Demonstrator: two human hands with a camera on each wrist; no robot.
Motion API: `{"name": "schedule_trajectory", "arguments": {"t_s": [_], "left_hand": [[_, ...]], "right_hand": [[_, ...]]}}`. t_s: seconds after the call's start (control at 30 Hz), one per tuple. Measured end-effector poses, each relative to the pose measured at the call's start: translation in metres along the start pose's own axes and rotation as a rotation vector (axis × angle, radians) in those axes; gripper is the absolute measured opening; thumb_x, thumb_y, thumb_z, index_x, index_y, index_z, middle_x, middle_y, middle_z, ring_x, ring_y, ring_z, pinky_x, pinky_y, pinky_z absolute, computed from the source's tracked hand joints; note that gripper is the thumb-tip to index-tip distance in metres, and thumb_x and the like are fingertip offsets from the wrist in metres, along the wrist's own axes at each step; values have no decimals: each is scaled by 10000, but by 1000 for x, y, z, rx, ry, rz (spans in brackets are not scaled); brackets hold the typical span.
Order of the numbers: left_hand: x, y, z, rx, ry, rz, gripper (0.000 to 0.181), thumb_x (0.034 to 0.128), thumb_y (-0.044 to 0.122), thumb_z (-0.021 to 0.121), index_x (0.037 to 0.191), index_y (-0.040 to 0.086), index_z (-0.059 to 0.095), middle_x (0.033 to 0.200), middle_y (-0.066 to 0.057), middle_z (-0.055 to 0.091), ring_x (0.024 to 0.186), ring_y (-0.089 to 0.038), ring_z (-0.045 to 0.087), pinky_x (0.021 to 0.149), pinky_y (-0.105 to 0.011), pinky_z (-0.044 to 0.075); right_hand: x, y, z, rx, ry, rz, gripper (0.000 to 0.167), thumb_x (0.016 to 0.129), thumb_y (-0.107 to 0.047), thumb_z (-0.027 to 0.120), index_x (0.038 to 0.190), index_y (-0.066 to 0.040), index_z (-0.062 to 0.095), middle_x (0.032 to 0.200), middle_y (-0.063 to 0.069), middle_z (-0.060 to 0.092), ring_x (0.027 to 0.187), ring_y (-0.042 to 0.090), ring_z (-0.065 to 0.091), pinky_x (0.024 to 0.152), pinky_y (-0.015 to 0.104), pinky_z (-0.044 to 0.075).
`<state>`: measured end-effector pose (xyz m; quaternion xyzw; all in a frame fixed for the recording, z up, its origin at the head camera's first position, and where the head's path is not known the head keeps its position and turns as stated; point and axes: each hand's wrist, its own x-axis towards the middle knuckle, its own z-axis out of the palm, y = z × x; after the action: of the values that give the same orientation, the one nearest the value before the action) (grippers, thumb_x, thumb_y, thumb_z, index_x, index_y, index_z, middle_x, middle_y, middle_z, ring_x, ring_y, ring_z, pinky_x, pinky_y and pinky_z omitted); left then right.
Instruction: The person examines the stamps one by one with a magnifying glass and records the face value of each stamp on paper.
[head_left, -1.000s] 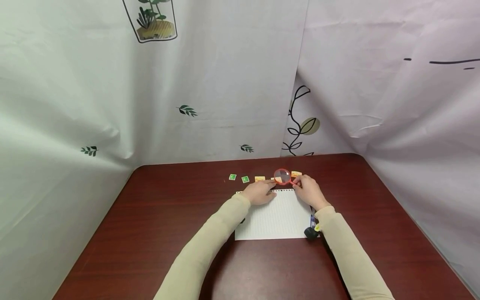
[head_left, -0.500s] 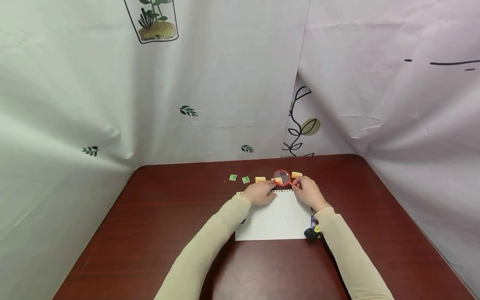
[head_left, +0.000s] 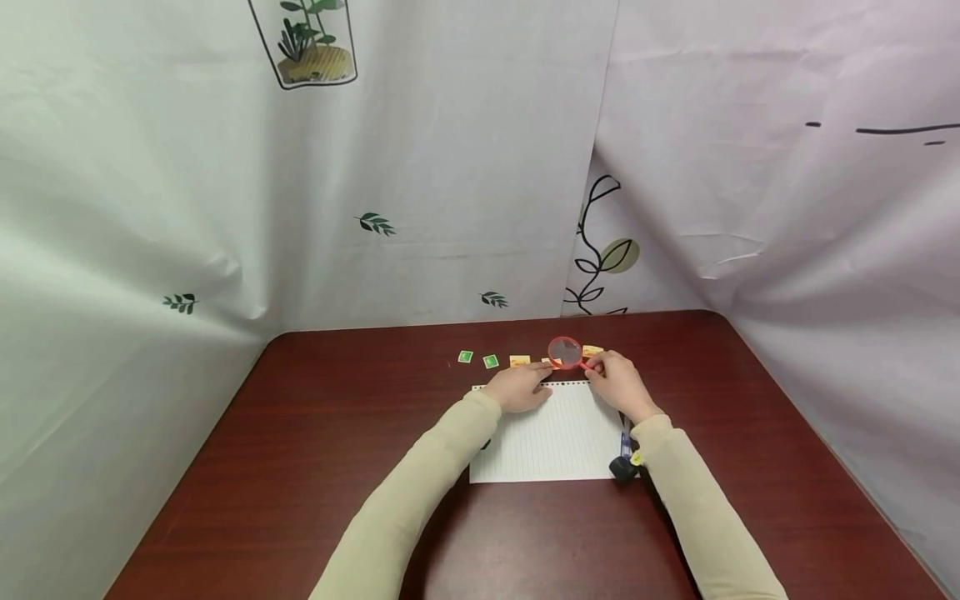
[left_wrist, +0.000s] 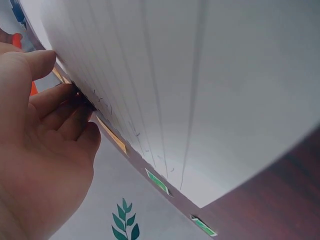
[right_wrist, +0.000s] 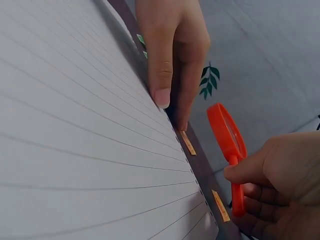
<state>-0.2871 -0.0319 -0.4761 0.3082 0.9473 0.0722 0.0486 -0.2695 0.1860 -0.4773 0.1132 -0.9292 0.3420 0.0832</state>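
Observation:
My right hand (head_left: 619, 387) pinches the handle of a red-orange magnifying glass (right_wrist: 225, 132), its thumb lying along the handle. The lens is held tilted over the row of small stamp-like pieces at the far edge of a lined sheet of paper (head_left: 555, 442). My left hand (head_left: 517, 389) rests at that punched edge with fingers extended. Its fingertips touch or nearly touch an orange piece (right_wrist: 188, 143), as the right wrist view shows; its thumb is over the paper. Another orange piece (right_wrist: 220, 206) lies close to my right hand.
Two green pieces (head_left: 491, 361) and an orange piece (head_left: 520, 361) lie to the left in the row. A black object (head_left: 624, 468) is by the right sleeve, over the paper's near corner. Behind the dark red table (head_left: 337, 433) hangs a white printed cloth (head_left: 450, 167).
The magnifying glass has lifted or shifted very slightly away from me. Both hands otherwise stay where they were, and the paper and small pieces have not moved.

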Motion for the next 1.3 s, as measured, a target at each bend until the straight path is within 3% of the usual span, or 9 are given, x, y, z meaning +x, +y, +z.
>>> {"name": "schedule_trajectory", "arguments": {"t_s": [0.47, 0.8, 1.3], "left_hand": [[-2, 2, -2, -13, -12, -19, 512, 1050, 341, 533, 1499, 98, 498, 1564, -59, 434, 1386, -206, 477, 1107, -339, 407], [-1, 1, -1, -19, -6, -7, 496, 1055, 330, 522, 1503, 117, 497, 1563, -69, 434, 1385, -219, 478, 1106, -346, 409], [-3, 1, 0, -8, 8, 12, 490, 1064, 331, 504, 1512, 134, 486, 1582, -50, 406, 1379, -210, 485, 1082, -350, 435]], "right_hand": [[-2, 5, -11, -1, 39, -5, 98, 935, -52, 673, 983, 33, 673, 885, 119, 605, 775, 228, 560, 677, 337, 457], [-3, 14, -22, -28, 71, -2, 130, 943, -71, 676, 1009, 41, 680, 887, 126, 616, 769, 238, 565, 694, 370, 459], [-15, 36, -44, -37, 105, 59, 166, 949, -76, 673, 1022, 72, 670, 880, 148, 614, 752, 253, 566, 672, 362, 452]]}}
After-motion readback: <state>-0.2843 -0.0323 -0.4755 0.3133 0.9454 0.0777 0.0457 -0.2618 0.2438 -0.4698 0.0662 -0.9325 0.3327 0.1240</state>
